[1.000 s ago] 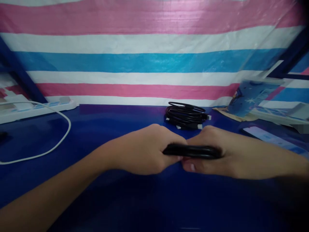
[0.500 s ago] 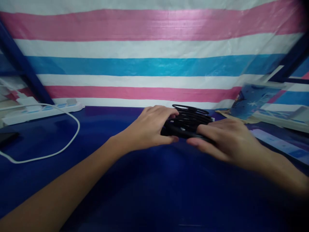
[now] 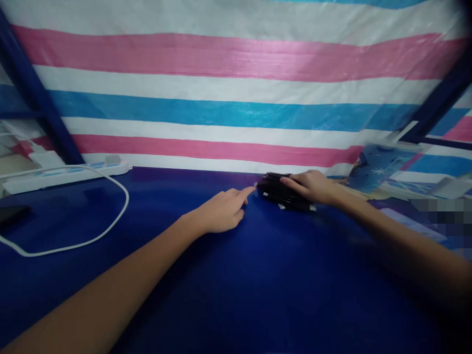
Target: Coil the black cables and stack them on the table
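A coiled bundle of black cable (image 3: 275,189) lies on the blue tabletop (image 3: 254,275) near its back edge, with small whitish bits showing along its front. My right hand (image 3: 313,187) grips the bundle from the right, its thumb across the top and its other fingers mostly hidden. To the left of the cable is my left hand (image 3: 223,211), holding nothing. Its index finger stretches out to the bundle's left end, at or very near contact, while the other fingers are loosely bent.
At the left stand a white power strip (image 3: 70,178) and a looping white cable (image 3: 127,201), with a dark flat object (image 3: 14,216) at the edge. A blue printed packet (image 3: 379,164) and a pale flat item (image 3: 413,223) are at the right. Striped sheeting (image 3: 206,113) hangs behind.
My left hand has let go of the black cable and drawn slightly left, index finger extended. The bundle now rests lower on the table, and my right hand has shifted up onto it.
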A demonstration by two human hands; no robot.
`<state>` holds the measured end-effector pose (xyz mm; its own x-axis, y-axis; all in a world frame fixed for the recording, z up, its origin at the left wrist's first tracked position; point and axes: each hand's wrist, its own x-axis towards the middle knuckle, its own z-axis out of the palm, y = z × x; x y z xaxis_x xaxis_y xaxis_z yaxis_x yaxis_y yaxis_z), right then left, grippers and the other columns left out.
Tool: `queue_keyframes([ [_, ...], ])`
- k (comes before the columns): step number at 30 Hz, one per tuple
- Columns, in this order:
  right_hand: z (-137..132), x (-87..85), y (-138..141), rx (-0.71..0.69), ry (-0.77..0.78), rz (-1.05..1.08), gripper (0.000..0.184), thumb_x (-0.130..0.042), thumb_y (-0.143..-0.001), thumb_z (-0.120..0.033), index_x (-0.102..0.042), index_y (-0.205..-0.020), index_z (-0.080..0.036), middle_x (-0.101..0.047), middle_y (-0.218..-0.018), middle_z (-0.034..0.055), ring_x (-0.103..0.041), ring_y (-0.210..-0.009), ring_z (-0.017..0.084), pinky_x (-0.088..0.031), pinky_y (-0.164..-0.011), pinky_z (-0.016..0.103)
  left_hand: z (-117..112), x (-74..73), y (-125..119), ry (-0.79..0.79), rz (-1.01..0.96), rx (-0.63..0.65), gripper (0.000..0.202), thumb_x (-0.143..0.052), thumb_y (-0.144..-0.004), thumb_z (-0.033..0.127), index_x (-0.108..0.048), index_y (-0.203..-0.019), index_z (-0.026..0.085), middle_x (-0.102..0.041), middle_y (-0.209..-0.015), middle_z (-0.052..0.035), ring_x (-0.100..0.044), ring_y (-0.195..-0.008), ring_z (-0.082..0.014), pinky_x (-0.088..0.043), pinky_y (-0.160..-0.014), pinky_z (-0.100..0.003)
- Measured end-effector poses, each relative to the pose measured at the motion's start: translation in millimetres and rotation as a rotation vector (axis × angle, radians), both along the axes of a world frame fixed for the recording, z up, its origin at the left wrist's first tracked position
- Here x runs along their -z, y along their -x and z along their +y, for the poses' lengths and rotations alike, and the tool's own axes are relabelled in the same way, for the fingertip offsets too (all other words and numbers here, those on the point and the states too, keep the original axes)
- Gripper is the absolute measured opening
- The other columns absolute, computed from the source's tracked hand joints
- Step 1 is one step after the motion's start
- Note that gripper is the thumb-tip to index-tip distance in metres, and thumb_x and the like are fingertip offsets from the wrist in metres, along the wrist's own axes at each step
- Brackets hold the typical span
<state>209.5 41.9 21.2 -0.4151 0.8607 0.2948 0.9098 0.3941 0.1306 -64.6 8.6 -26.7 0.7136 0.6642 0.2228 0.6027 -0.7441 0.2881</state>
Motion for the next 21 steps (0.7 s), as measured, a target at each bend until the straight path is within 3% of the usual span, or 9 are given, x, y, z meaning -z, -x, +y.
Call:
queue_keyframes([
  [3,-7,10.9,1,-0.010,0.064,-0.034,0.057,-0.027,-0.096,-0.052,-0.067,-0.082,-0.014,-0.067,-0.069,0.0102,-0.059,-0.057,0.018,-0.034,-0.056,0.029,0,0.3,0,0.018,0.029,0.001,0.055,-0.033,-0.092,0.025,-0.026,-0.146,0.015,-0.059,-0.121,-0.0135,-0.055,-0.110,-0.0249,-0.044,-0.094,-0.041],
  [11,-14,8.9,1,0.036,0.002,-0.046,0.060,-0.022,-0.095,-0.057,-0.061,-0.105,-0.012,-0.068,-0.094,0.0169,-0.064,-0.078,0.028,-0.042,-0.065,0.036,-1,-3.9,-6,-0.015,0.119,-0.019,0.048,-0.033,-0.094,0.027,-0.040,-0.139,0.013,-0.056,-0.130,-0.0143,-0.053,-0.115,-0.0250,-0.042,-0.098,-0.041],
  [16,-14,11.5,-2,0.040,-0.109,0.056,0.063,-0.022,-0.095,-0.056,-0.051,-0.125,-0.009,-0.061,-0.118,0.0216,-0.059,-0.106,0.036,-0.045,-0.086,0.048,2,0.0,-6,-0.054,0.153,-0.002,0.044,-0.030,-0.095,0.028,-0.047,-0.133,0.014,-0.057,-0.127,-0.0136,-0.054,-0.114,-0.0257,-0.042,-0.098,-0.043],
  [21,-22,0.8,2,0.001,-0.222,0.242,0.058,-0.019,-0.098,-0.046,-0.048,-0.133,-0.010,-0.050,-0.136,0.0192,-0.045,-0.128,0.031,-0.035,-0.105,0.048,5,3.1,-5,-0.072,0.156,0.024,0.042,-0.029,-0.096,0.028,-0.049,-0.131,0.014,-0.058,-0.125,-0.0123,-0.055,-0.113,-0.0258,-0.043,-0.098,-0.044],
])
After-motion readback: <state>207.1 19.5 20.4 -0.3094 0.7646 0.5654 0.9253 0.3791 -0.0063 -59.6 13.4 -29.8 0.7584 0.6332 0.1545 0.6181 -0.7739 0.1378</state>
